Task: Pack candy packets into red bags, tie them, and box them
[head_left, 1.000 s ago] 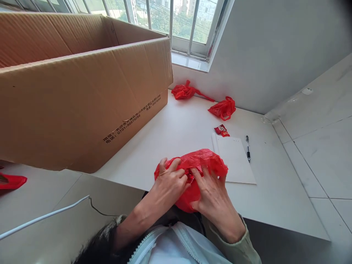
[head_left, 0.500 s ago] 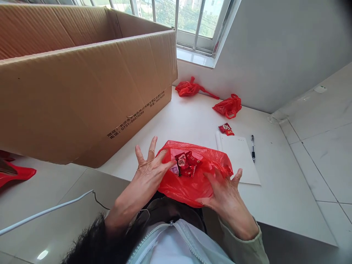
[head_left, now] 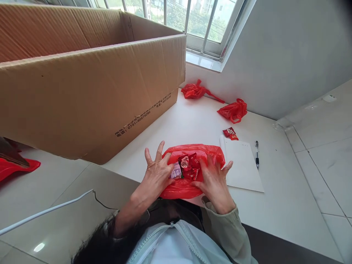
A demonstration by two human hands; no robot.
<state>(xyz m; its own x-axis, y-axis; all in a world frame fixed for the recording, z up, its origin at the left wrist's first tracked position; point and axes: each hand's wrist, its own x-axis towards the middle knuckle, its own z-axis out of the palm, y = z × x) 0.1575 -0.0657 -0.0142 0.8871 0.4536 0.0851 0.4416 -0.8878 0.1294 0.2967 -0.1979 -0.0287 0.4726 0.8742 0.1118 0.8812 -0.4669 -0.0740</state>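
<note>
White table point(head_left: 283, 205): one, smooth-topped, set against the wall.

Cardboard box point(head_left: 96, 99): one, large, uncovered, dark print on its near side; stood at the table's left.

Red plastic bag point(head_left: 181, 189): one, mouth spread, located at the table's near edge. Thin, soft, slippery film is to be expected, easily torn if pulled hard; little weight is judged to be added by the contents. It is best held by the gathered rim at both ends, with the underside supported.

Paper pad point(head_left: 242, 165): one, white, laid just right of the bag.

Left hand point(head_left: 156, 174): placed at the bag's left end, fingers splayed wide. Right hand point(head_left: 216, 183): placed at the right end, thumb and fingers held apart. Whether film is pinched by either cannot be told.

Bunched red bags: two, at the back, one by the box point(head_left: 194, 91), one farther right point(head_left: 233, 110).

Small wrapped packets point(head_left: 185, 164): several, chiefly dark red, contained in the bag; likely light and easily gripped.

Loose red packets point(head_left: 229, 132): laid at the pad's top edge.

Pen point(head_left: 257, 156): one, right of the pad.
</note>
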